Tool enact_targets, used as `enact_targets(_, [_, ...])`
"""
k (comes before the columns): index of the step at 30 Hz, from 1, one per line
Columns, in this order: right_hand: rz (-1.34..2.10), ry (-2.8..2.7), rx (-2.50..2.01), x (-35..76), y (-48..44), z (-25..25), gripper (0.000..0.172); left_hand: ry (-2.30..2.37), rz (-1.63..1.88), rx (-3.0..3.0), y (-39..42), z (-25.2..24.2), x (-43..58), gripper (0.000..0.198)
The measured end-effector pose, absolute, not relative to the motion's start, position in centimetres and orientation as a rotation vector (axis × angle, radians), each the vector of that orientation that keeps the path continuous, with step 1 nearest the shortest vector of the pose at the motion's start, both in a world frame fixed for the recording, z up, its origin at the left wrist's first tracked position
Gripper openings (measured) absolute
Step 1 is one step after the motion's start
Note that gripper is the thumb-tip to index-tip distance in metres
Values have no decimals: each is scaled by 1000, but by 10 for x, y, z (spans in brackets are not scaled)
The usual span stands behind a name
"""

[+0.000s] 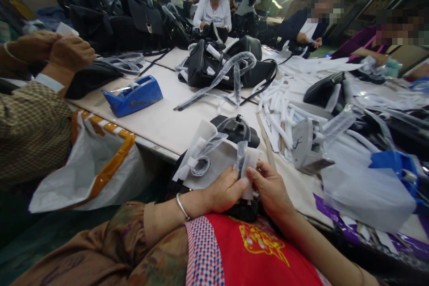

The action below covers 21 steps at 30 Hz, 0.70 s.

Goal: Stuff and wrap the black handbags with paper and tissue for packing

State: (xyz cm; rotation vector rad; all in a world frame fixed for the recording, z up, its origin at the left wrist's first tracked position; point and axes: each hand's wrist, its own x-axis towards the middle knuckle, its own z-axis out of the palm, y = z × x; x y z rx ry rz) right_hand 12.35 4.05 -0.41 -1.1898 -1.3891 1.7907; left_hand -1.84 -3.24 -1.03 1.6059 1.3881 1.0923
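A black handbag (234, 132) rests on my lap against the table edge, covered with white foam wrap (217, 158) and a plastic-sleeved strap (204, 152). My left hand (224, 192), a silver bangle on its wrist, presses on the wrap with its fingers curled over a small white paper piece (248, 165). My right hand (271, 187) pinches the same paper piece from the right side. Both hands touch at the strap end near the bag's lower edge.
A blue tape dispenser (134, 96) sits on the beige table (161, 120) to the left. A grey tape dispenser (306, 147) and white paper rolls (278, 111) lie right. More black bags (221, 69) fill the middle. A co-worker's hands (60, 51) work at left; other people sit opposite.
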Motion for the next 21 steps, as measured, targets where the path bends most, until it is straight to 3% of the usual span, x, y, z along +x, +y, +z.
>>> enact_targets(7, [1938,-1425,-1099,143,43,-11,37,1591,1057,1607,-33,-15,-6,29])
enact_targets(11, [2038,-1485,-1100,161,48,-7,50,1644,1028,1564,-34,-16,-7,29])
enact_targets(16, [1988,-1731,-1272,164,55,-3,38,1661,986,1621,-33,-16,-7,29])
enact_targets(21, [1795,-1835,-1167,148,64,-14,28,1654,1006,1668,-34,-17,-7,29])
